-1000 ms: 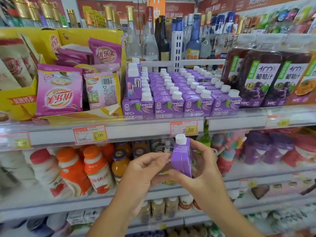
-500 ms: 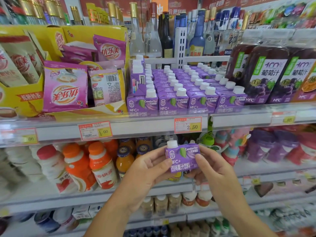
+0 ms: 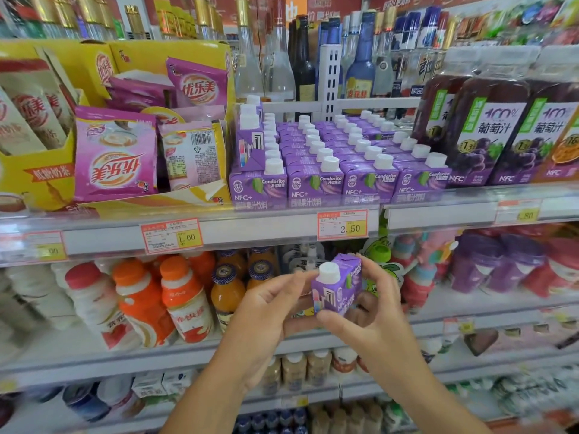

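A small purple juice carton (image 3: 340, 285) with a white screw cap is held in front of the second shelf, one corner turned toward me. My left hand (image 3: 266, 311) pinches its left side, fingertips near the cap. My right hand (image 3: 372, 321) grips it from the right and below, thumb under its front corner. Rows of the same purple cartons (image 3: 329, 158) fill the upper shelf above a 2.50 price tag (image 3: 342, 224).
Pink milk-tea sachets sit in a yellow display box (image 3: 40, 183) at upper left. Large grape juice bottles (image 3: 488, 130) stand at upper right, glass liquor bottles (image 3: 300, 57) behind. Orange-capped drink bottles (image 3: 185, 296) line the second shelf (image 3: 94, 355); lower shelves hold more bottles.
The carton was turned in both hands: first edge-on, then front label facing me, now one corner facing me with side and front showing. It stayed at about the same height.
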### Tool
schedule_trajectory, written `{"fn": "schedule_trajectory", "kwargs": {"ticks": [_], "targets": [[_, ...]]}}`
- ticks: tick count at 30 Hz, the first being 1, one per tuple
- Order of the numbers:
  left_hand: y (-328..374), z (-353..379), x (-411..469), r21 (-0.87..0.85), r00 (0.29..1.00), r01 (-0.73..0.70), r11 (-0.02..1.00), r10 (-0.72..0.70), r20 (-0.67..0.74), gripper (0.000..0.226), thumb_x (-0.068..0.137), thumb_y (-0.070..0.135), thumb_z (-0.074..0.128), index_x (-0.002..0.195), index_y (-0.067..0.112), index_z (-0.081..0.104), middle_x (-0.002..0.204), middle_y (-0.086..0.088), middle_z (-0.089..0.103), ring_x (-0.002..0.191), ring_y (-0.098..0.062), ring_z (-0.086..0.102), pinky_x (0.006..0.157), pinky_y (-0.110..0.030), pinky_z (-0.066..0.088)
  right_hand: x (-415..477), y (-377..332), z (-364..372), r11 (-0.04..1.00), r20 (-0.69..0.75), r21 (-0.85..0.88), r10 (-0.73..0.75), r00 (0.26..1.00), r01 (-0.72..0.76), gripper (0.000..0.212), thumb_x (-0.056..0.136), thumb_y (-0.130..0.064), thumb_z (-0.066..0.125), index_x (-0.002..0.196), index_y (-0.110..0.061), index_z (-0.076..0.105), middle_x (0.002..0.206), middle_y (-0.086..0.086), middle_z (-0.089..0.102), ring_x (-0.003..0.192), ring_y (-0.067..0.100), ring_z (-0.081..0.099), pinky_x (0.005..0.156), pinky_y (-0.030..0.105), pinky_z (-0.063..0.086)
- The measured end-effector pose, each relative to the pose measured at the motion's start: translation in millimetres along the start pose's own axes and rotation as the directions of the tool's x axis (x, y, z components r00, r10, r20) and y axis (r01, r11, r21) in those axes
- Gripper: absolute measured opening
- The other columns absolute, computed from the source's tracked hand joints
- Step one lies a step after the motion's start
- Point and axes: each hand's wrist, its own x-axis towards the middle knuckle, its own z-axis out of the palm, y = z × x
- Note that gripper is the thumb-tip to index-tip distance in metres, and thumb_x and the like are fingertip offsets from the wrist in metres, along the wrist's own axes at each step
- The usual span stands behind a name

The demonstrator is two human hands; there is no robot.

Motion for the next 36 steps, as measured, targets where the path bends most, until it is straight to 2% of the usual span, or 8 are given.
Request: {"fn": "schedule_trajectory", "kwargs": {"ticks": [5, 8, 12, 17, 26, 29, 32, 36], "targets": [[0.9, -2.0, 3.8, 0.157, 1.000, -0.022, 0.987, 0.024, -0.009, 0.036, 0.085, 0.028, 0.062, 0.120, 0.021, 0.064, 0.115, 0.000, 0.073, 0.105, -0.017, 0.069, 0.079, -0.028, 0.058, -2.9, -12.1, -8.5, 0.954, 0.160, 0.281, 0.063, 0.985, -0.106, 0.060, 0.076, -0.026, 0.081, 0.128, -0.039, 0.054, 0.125, -0.013, 0.063, 0.106, 0.013, 0.067, 0.083, 0.023, 0.055], [1.1, -4.3, 7.5, 0.147, 0.998, 0.023, 0.989, -0.032, 0.061, 0.051, 0.086, 0.032, 0.065, 0.135, 0.026, 0.053, 0.127, 0.002, 0.067, 0.114, -0.015, 0.066, 0.089, -0.029, 0.055, -5.0, -9.4, -11.4, 0.896, 0.282, 0.401, 0.075, 0.956, -0.189, 0.059, 0.077, -0.038, 0.078, 0.131, -0.029, 0.058, 0.127, 0.002, 0.065, 0.115, 0.024, 0.063, 0.086, 0.031, 0.055], [2.1, -0.7, 6.6, 0.177, 0.995, 0.001, 0.984, -0.019, 0.099, 0.039, 0.086, 0.030, 0.063, 0.123, 0.019, 0.065, 0.114, -0.006, 0.073, 0.103, -0.022, 0.069, 0.090, -0.036, 0.056, -3.2, -6.9, -10.0, 0.834, 0.269, 0.490, 0.133, 0.954, -0.254, 0.040, 0.086, -0.024, 0.059, 0.125, -0.016, 0.064, 0.120, 0.015, 0.067, 0.104, 0.035, 0.063, 0.073, 0.033, 0.056], [-2.5, -1.6, 6.5, 0.167, 1.000, -0.022, 0.986, 0.021, 0.010, 0.047, 0.075, 0.024, 0.072, 0.121, 0.020, 0.063, 0.108, -0.003, 0.075, 0.101, -0.020, 0.071, 0.084, -0.031, 0.058, -2.7, -13.8, -15.0, 0.959, 0.137, 0.257, 0.083, 0.987, -0.117, 0.041, 0.080, -0.021, 0.069, 0.120, -0.020, 0.060, 0.102, 0.003, 0.072, 0.081, 0.015, 0.068, 0.062, 0.025, 0.055], [1.0, -10.9, -0.5, 0.312, 0.988, -0.151, 0.938, 0.133, 0.078, 0.049, 0.067, 0.009, 0.076, 0.114, 0.018, 0.067, 0.110, 0.007, 0.074, 0.106, -0.007, 0.068, 0.084, -0.017, 0.052, -2.0, -9.7, -30.5, 0.989, 0.171, 0.149, -0.030, 0.985, 0.005, 0.034, 0.077, -0.017, 0.067, 0.103, -0.039, 0.066, 0.108, -0.005, 0.070, 0.102, 0.014, 0.065, 0.080, 0.024, 0.055], [0.2, -10.9, -1.7, 0.328, 0.987, -0.155, 0.932, 0.134, 0.086, 0.047, 0.069, 0.013, 0.076, 0.115, 0.019, 0.067, 0.111, 0.007, 0.074, 0.107, -0.008, 0.067, 0.086, -0.020, 0.053, -2.4, -7.8, -32.7, 0.991, 0.184, 0.133, -0.017, 0.983, -0.007, 0.033, 0.079, -0.018, 0.068, 0.109, -0.033, 0.065, 0.109, -0.004, 0.071, 0.104, 0.016, 0.065, 0.082, 0.025, 0.055], [0.3, -10.1, -2.2, 0.348, 0.988, -0.156, 0.924, 0.141, 0.069, 0.042, 0.074, 0.020, 0.074, 0.115, 0.024, 0.067, 0.109, 0.006, 0.074, 0.105, -0.012, 0.069, 0.085, -0.024, 0.055, 3.0, -16.8, -40.2, 0.999, 0.225, 0.042, 0.019, 0.974, -0.030, 0.030, 0.083, -0.043, 0.072, 0.110, -0.032, 0.066, 0.108, -0.004, 0.072, 0.101, 0.018, 0.067, 0.083, 0.030, 0.056], [5.9, -3.7, 1.2, 0.434, 0.972, -0.234, 0.870, 0.222, 0.078, 0.030, 0.079, 0.040, 0.077, 0.108, 0.043, 0.070, 0.107, 0.012, 0.074, 0.100, -0.009, 0.069, 0.084, -0.024, 0.055, 26.7, -50.5, -65.0, 0.956, 0.303, -0.288, 0.039, 0.952, 0.052, 0.027, 0.080, -0.049, 0.064, 0.103, -0.036, 0.069, 0.094, -0.009, 0.072, 0.088, 0.011, 0.068, 0.081, 0.037, 0.055]]}}
